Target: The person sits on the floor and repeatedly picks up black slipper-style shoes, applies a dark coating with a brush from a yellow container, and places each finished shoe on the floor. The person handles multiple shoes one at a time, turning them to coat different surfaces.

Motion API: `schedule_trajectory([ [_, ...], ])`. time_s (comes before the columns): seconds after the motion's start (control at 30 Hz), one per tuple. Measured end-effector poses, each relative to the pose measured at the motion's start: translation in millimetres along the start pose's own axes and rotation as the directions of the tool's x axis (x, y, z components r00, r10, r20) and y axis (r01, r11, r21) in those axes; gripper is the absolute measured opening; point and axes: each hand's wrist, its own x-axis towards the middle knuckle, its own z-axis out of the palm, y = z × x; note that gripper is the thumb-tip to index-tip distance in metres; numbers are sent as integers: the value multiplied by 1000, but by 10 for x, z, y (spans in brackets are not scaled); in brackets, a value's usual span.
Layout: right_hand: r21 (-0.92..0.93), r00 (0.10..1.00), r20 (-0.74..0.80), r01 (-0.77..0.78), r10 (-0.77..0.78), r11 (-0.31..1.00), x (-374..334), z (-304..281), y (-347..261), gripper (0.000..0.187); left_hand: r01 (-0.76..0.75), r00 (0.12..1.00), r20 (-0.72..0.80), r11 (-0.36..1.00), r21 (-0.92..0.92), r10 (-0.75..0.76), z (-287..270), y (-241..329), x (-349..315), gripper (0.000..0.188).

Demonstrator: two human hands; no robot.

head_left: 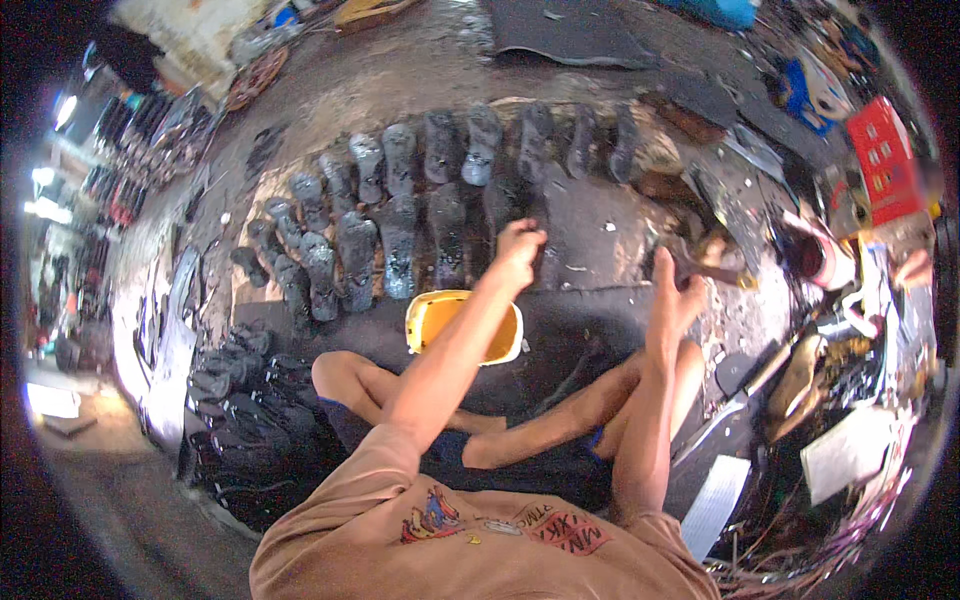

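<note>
Black rubber soles point(400, 215) lie fanned out on the floor in two curved rows just beyond the yellow bowl point(440, 325), each sole's long axis running away from you. Your left hand point(520, 250) reaches out past the bowl's far rim, fingers curled down over the near end of the sole point(503, 205) at the right end of the inner row. Looks like a loose pinch on it, but blur means I cannot tell if it is really gripped or only touched. That sole lies straight ahead of the left hand, lengthwise along the line of your forearm.

Your right hand point(675, 295) is up to the right of the bowl, well apart from the soles, fingers half open, thumb raised. It sits just beside a brownish tool handle point(715, 265); cannot tell whether it holds it. The left hand is clearly the nearer one to the soles.

More dark soles are stacked in a pile point(235, 400) left of the bowl, beside your knee. Right of the bowl, past your right hand: a red box point(880, 160), a knife point(735, 405), white paper sheets point(712, 505), tangled wires.
</note>
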Motion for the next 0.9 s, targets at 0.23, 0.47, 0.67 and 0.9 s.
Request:
schedule_trajectory([
  [0.23,-209,976,99,-172,196,963,-63,247,166,64,-38,986,166,963,267,-7,-565,17,-175,55],
  [0.47,-409,972,92,235,-217,882,-411,-104,-372,46,49,647,-392,478,877,654,-3671,1829,-1916,24],
  [0.67,-439,719,694,459,-33,773,-1607,821,-1120,25,930,330,-621,-131,345,711,-8632,1181,-3324,83],
  [0.9,-216,488,809,764,-327,607,-1751,788,-287,18,752,313,-815,397,526,487,-8440,1318,-2878,64],
])
